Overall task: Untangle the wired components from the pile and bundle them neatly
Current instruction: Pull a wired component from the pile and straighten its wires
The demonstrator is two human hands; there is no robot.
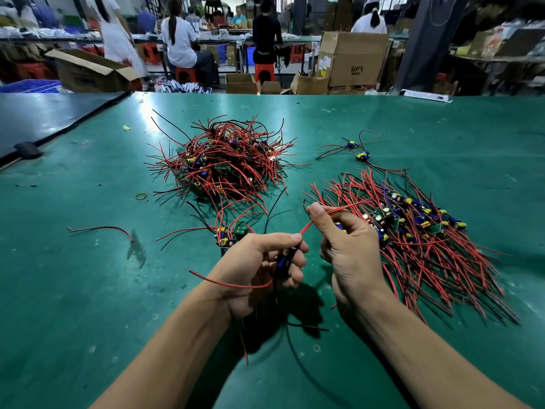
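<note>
Green table (88,290) — red wire (306,227) between hands (259,267) (351,249)

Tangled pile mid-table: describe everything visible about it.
The tangled pile is a loose mound of small green circuit boards carrying blue and yellow parts, trailing thin red and black insulated wires that stick out in every direction. It rests on the green table mat, left of the straightened batch and apart from it. Neither the left hand nor the right hand touches it.
</note>
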